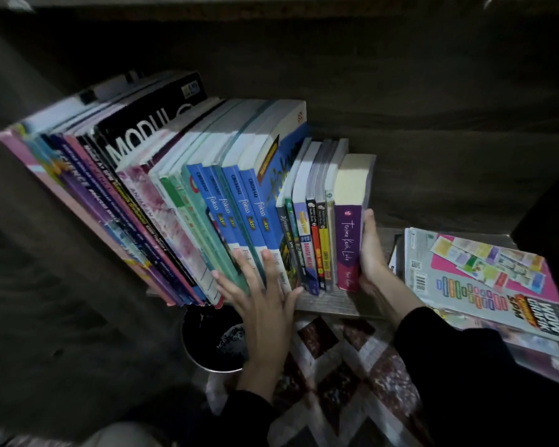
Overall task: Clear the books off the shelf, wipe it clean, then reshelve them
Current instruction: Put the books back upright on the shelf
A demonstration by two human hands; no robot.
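Dim wooden shelf [333, 303], row of books [226, 201] spines-out and leaning left, dead ahead: left hand [265, 304] flat-fingered on mid-row spines, right hand [371, 253] nearer the end, flat against the purple book [349, 246].

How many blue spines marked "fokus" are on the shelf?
4, side by side mid-row above the left hand: first spine, second spine, third spine, fourth spine. Others may be hidden.

black book [149, 124] MODUL, blue spines [239, 201] fokus, purple spine [347, 243] Terima Kasih Luka, flat cover [465, 269] SPM
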